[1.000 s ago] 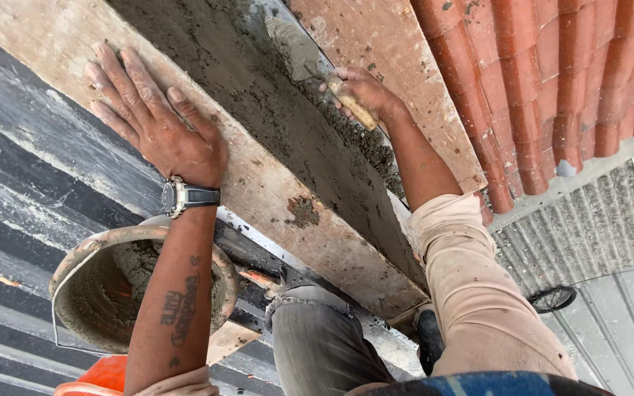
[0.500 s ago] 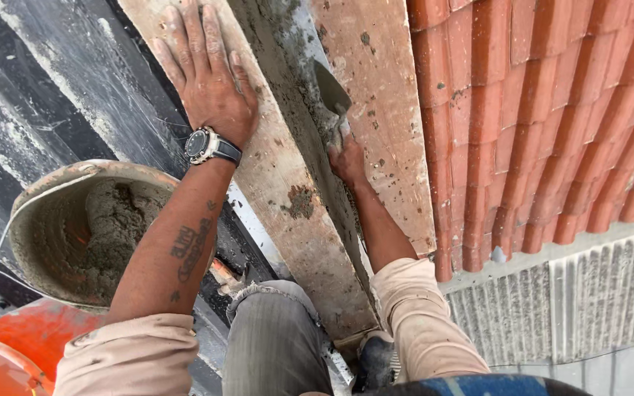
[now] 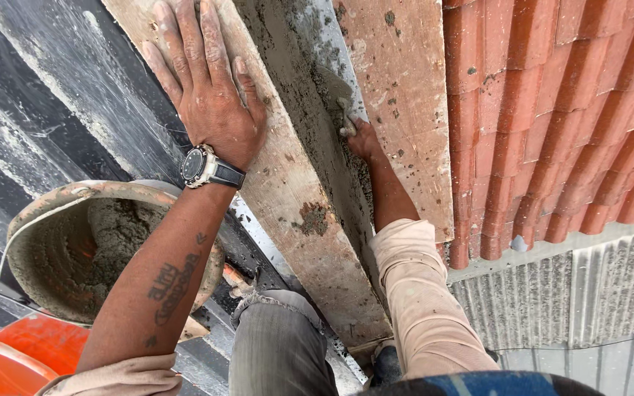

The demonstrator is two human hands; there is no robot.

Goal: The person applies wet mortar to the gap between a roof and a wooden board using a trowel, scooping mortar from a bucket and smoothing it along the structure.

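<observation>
On a rooftop, seen from above, an orange plastic bucket (image 3: 16,359) sits at the lower left beside a cement-crusted round pail of grey mortar (image 3: 89,249), both on dark corrugated roofing sheets (image 3: 45,110). Next comes the left hand (image 3: 203,88), released and pressed flat, fingers spread, on a pale wooden plank (image 3: 288,191). Just right of it runs a strip of wet grey mortar (image 3: 295,81), where the right hand (image 3: 361,136) is clenched on what looks like a small trowel handle (image 3: 346,117); the blade is hard to make out. Beyond a second mortar-stained board (image 3: 398,95) lie red clay roof tiles (image 3: 552,117) above grey corrugated sheeting (image 3: 574,293). Compared with half a second ago, the right hand sits higher along the strip, while the left hand has stayed planted on the plank.
</observation>
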